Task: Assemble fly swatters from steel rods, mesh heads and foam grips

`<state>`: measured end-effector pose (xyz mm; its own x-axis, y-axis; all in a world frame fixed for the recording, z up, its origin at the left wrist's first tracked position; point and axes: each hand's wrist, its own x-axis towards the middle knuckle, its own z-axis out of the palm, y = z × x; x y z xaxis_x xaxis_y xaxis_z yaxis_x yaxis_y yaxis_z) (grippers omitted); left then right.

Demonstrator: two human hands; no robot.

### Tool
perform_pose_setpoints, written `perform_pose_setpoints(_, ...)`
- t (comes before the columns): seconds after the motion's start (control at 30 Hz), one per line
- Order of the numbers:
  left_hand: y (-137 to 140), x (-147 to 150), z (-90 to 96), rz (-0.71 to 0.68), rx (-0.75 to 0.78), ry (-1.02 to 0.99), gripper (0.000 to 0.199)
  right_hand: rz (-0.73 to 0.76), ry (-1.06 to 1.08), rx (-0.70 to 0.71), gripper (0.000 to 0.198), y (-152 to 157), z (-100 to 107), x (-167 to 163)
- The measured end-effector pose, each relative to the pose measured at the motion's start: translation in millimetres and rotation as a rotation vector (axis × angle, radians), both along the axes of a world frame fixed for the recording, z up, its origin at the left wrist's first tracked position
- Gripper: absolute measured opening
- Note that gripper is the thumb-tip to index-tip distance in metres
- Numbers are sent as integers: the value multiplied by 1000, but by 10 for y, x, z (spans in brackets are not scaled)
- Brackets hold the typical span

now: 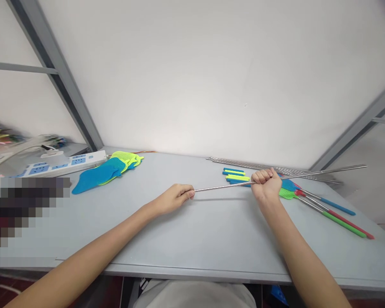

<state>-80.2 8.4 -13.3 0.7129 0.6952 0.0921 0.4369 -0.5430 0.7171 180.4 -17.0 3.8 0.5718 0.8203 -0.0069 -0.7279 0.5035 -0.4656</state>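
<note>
A thin metal rod [224, 186] stretches between my two hands, above the middle of the table. My left hand [179, 197] pinches its left end with closed fingers. Farther right, my right hand [266, 183] is wrapped in a fist round the same rod, whose thicker end runs on past it to the right. Behind my right hand lie several short blue and yellow grip sleeves [238, 177]. To its right rest fly swatters with blue, red and green handles [345, 224], their heads partly hidden by my hand and wrist.
Loose swatter heads, blue [98, 174] and yellow [125, 157], are piled at the left beside a white power strip [78, 161]. A bundle of metal rods [244, 164] lies along the wall at the back right. Grey frame posts [72, 94] flank the table [179, 244].
</note>
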Motion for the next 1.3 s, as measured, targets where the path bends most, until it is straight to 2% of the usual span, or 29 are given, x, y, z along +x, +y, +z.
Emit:
perform_pose_setpoints(0.17,-6,29,25,7,181,48,29,-15,13,16,30,1,10,52)
perform_pose_setpoints(0.3,-6,26,43,14,263,58,27,-15,27,3,29,6,-5,59)
perform_pose_setpoints(0.83,-40,30,21,42,307,89,24,24,54,-60,27,36,-62,-29)
perform_pose_setpoints(1.3,49,-38,-220,22,370,244,24,-29,34,-86,28,35,-206,-225)
